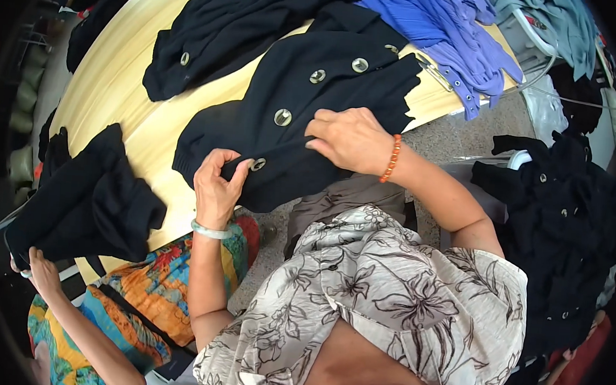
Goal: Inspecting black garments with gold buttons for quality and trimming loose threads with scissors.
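Note:
A black knitted cardigan (269, 84) with several large, shiny round buttons lies across the table's near edge, its lower part hanging toward my lap. My left hand (217, 183), with a pale bangle at the wrist, pinches the cardigan's near edge right beside a button (257, 164). Further right along the same strip, my right hand (353, 139) has its fingers closed on the cloth; an orange bead bracelet circles that wrist. Between the two hands the strip runs fairly straight. Another button (282, 117) faces up just beyond them.
The pale wooden table (103, 88) carries another black garment (226, 25), a purple garment (438, 31) and a thin metal tool (434, 72). At left, a co-worker's hand (41, 273) holds a black garment (96, 201). Black buttoned garments (560, 229) are heaped at right.

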